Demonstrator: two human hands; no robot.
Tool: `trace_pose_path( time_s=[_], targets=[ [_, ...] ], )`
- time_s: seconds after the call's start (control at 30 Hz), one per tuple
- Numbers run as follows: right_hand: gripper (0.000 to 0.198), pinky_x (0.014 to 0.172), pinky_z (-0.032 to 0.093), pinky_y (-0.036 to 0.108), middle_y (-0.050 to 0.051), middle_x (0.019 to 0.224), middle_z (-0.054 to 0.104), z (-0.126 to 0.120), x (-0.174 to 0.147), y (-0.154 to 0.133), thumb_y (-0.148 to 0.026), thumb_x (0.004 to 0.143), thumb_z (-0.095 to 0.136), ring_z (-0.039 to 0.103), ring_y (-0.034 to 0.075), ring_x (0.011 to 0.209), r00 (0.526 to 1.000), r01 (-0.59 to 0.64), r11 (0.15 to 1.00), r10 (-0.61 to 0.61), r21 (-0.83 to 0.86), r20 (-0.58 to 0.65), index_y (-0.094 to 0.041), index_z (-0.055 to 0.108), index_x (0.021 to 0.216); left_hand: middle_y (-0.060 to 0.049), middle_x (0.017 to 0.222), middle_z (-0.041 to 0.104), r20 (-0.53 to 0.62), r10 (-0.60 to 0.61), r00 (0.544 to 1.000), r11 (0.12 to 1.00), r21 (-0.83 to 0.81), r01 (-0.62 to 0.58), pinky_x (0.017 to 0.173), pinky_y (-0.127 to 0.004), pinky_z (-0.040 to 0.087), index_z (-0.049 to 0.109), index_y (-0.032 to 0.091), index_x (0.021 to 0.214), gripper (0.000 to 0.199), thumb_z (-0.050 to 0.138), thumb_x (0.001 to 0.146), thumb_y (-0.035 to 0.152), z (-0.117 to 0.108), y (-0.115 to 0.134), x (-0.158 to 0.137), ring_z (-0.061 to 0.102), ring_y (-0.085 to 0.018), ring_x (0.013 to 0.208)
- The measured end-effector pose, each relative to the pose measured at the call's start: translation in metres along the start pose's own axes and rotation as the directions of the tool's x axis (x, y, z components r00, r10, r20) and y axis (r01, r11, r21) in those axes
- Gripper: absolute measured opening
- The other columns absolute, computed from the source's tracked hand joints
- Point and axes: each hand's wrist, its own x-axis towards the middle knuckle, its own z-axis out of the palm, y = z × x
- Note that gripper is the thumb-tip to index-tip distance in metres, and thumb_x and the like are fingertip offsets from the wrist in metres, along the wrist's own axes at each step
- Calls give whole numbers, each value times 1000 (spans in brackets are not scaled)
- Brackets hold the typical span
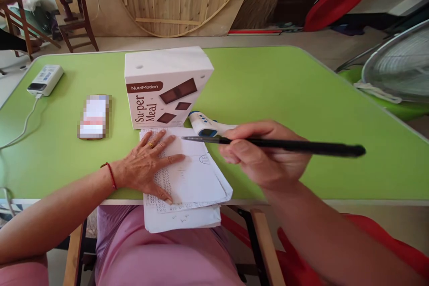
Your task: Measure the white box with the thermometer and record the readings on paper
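Observation:
My left hand (152,161) lies flat with fingers spread on a stack of folded papers (197,178) covered in handwriting, at the table's near edge. The lower sheets overhang that edge. My right hand (268,156) is closed around a slim black pen (288,144), held almost level above the table. Its pointed tip is to the left, over the top part of the papers; I cannot tell whether it touches them. Just behind my right fingers lies a white and blue infrared thermometer (208,125), its handle partly hidden. A white and brown NutriMotion box (167,85) stands right behind the papers.
On the green table (268,80), a phone (94,116) lies left of the box. Farther left is a white power bank (47,80) with a cable (28,120) running off the table. A fan (398,62) stands beyond the right edge, and a wooden chair (75,18) stands behind.

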Motion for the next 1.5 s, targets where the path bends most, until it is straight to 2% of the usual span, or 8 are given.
trace_pose_path(
  time_s=[0.1,0.27,0.4,0.5,0.6,0.77,1.07,1.5],
  targets=[
    [20,47,49,29,-1,59,65,11,18,3,-43,97,64,59,13,48,992,16,963,-48,270,115,-27,77,98,-25,165,26,4,-16,1000,1000,-18,16,118,-76,15,49,24,153,113,68,63,90,0,1,1,18,-55,152],
    [18,62,56,31,2,74,72,34,38,16,-41,87,73,68,17,67,938,-208,962,145,177,314,-23,75,87,-26,162,30,44,-38,998,999,-21,39,118,-75,14,49,23,152,114,72,61,87,-2,4,4,28,-53,147],
    [16,55,47,26,-3,66,62,52,33,35,-30,71,76,55,11,57,946,-307,948,294,82,140,-21,63,75,-29,164,23,146,-78,986,997,16,77,118,-77,10,44,18,155,115,74,63,82,-9,11,8,19,-57,150],
    [17,52,42,25,-6,59,54,58,24,48,-30,70,69,48,10,52,948,-315,944,318,97,-11,-22,54,71,-32,166,16,237,-94,967,995,64,81,117,-77,8,38,15,157,116,73,67,79,-18,19,12,11,-57,152],
    [12,54,42,27,-6,56,53,58,17,56,-32,75,63,49,11,52,945,-324,942,327,81,-14,-22,56,75,-33,165,17,281,-114,953,991,101,88,115,-79,12,37,13,157,121,75,65,81,-23,28,17,12,-58,152],
    [12,59,46,28,-3,63,59,54,17,59,-31,75,62,54,13,59,947,-321,947,321,-30,20,-21,61,79,-37,163,17,198,-131,971,987,123,108,113,-82,13,37,11,157,128,71,61,89,-11,34,17,10,-60,151],
    [9,44,38,24,-4,60,58,41,18,56,-27,77,66,46,11,46,965,-258,948,245,-186,-90,-22,59,79,-38,162,17,63,-74,995,997,31,72,113,-81,12,38,12,156,121,55,69,95,2,28,6,13,-57,152],
    [8,46,48,21,-2,77,71,28,10,50,-19,92,60,63,12,55,973,-86,950,144,-300,178,-25,64,97,-31,164,22,18,-50,999,999,23,49,123,-68,14,36,8,155,119,46,75,95,0,33,1,13,-47,156]
  ],
)
